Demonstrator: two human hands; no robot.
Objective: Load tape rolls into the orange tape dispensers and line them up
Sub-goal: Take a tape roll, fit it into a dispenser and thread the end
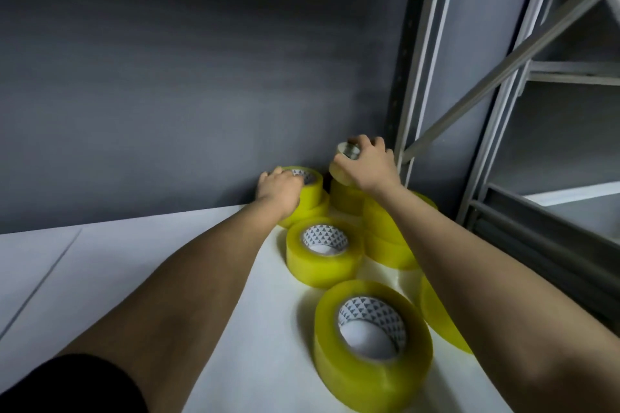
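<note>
- The left hand [280,189] reaches to the far edge of the white table [100,265] and rests on top of a yellow tape roll [310,193], its fingers curled over the rim and into the core.
- That roll sits on another yellow roll [315,211], forming a short stack against the grey wall [201,77].
- The right hand [367,163] grips a smaller, paler roll [345,161], fingers hooked over its top edge; the roll is tilted and held above the yellow rolls below it.
- Just under that hand stands a far roll [345,196], partly hidden by the wrist.
- A mid roll [323,251] lies flat in the centre of the cluster, its patterned core facing up.
- The near roll [370,342] lies flat closest to the viewer, slightly tilted, core also showing a triangle pattern.
- More yellow rolls lie under the right forearm: a stack [385,235] to the right of the mid roll, and an edge roll [439,315] at the table's right side, mostly covered.
- A grey metal rack [496,104] stands to the right of the table.
- A black sleeve [73,386] shows at the near left.
</note>
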